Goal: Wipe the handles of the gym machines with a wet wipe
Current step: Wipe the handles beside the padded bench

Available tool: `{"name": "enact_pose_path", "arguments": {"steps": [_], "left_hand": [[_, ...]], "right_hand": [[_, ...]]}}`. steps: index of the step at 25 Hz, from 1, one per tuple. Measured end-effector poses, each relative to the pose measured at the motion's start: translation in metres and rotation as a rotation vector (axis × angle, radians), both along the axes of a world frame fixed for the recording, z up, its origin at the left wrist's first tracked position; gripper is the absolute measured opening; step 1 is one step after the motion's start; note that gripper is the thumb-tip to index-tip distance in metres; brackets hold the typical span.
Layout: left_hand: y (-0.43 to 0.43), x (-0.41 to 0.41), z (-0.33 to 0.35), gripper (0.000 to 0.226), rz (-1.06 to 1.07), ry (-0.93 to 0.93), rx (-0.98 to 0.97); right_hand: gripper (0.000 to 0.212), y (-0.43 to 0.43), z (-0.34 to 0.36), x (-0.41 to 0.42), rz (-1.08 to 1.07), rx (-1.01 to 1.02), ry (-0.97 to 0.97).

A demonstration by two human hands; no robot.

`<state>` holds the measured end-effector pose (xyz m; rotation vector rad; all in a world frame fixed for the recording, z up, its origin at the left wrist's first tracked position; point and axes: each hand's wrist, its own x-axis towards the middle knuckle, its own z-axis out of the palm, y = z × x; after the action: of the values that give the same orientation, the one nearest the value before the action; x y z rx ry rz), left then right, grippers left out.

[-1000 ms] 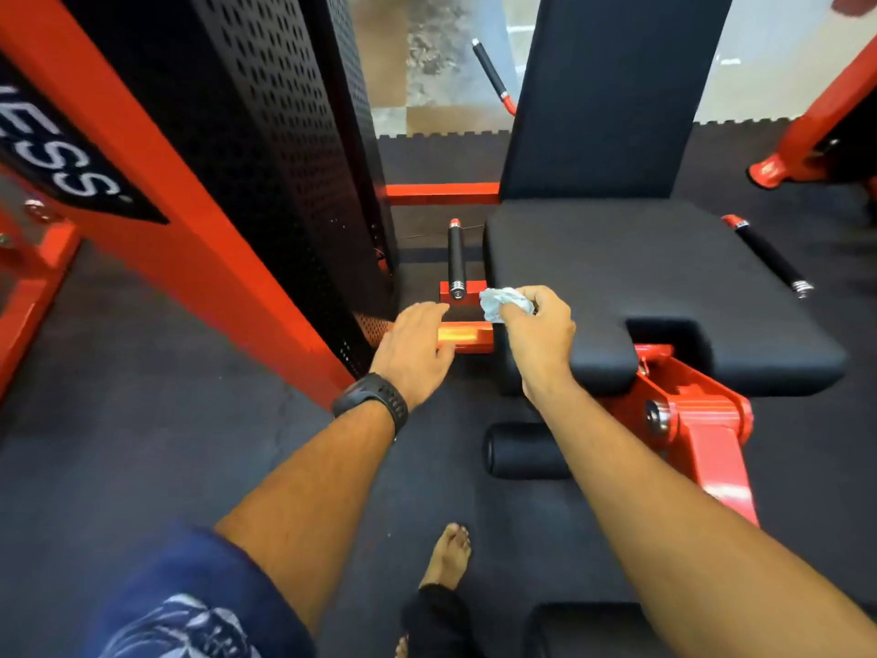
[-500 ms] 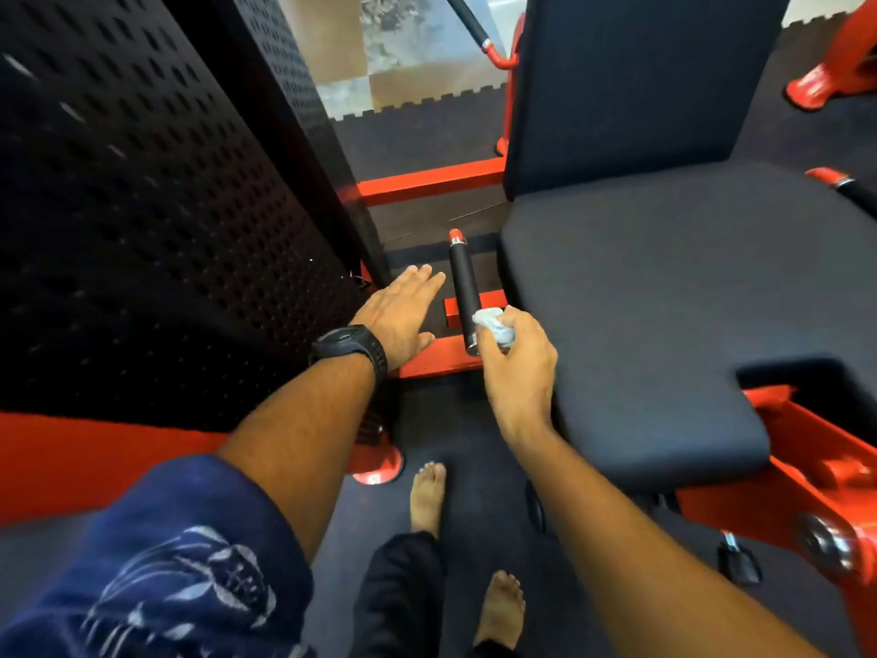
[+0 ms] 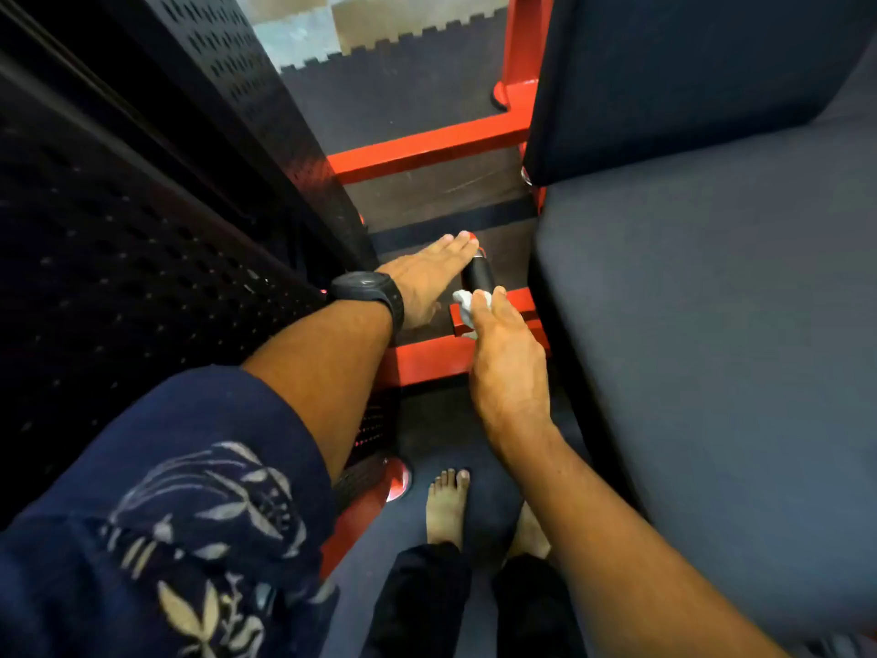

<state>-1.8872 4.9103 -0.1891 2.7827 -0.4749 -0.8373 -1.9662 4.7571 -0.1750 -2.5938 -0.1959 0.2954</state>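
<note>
Dark rubber flooring (image 3: 403,102) runs between the machines. Low beside the seat (image 3: 712,325), the right hand (image 3: 508,368) pinches the wet wipe (image 3: 464,303) against the near end of the black handle (image 3: 478,275). The left hand (image 3: 427,282) lies flat, its straight fingers now reaching the handle's far tip instead of the red frame (image 3: 427,358). The wipe has stayed at the base, so most of the grip probably remains unwiped.

Handle (image 3: 478,275) base hidden under right hand (image 3: 508,365), wet wipe (image 3: 464,303) mostly tucked beneath it, seat (image 3: 712,349) cropped at right
</note>
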Motion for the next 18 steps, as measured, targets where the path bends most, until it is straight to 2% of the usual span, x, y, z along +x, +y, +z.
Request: {"name": "enact_pose_path", "arguments": {"steps": [3, 6, 8, 10, 14, 18], "left_hand": [[0.010, 0.009, -0.012, 0.102, -0.022, 0.027, -0.055], [0.016, 0.012, -0.016, 0.106, -0.091, 0.013, -0.039], [0.020, 0.017, -0.018, 0.110, -0.165, 0.011, 0.003], [0.024, 0.020, -0.019, 0.113, -0.211, 0.003, 0.056], [0.026, 0.022, -0.021, 0.120, -0.255, 0.000, 0.118], [0.030, 0.028, -0.018, 0.121, -0.309, -0.007, 0.144]], "right_hand": [[0.032, 0.002, 0.003, 0.033, -0.062, -0.070, 0.034], [0.037, -0.005, 0.006, 0.043, -0.180, -0.089, 0.142], [0.040, -0.003, 0.009, 0.025, -0.194, -0.064, 0.202], [0.038, 0.006, 0.007, 0.029, -0.185, -0.003, 0.177], [0.031, 0.012, -0.003, 0.051, -0.136, -0.026, 0.144], [0.034, 0.013, -0.007, 0.032, 0.081, -0.094, 0.106]]}}
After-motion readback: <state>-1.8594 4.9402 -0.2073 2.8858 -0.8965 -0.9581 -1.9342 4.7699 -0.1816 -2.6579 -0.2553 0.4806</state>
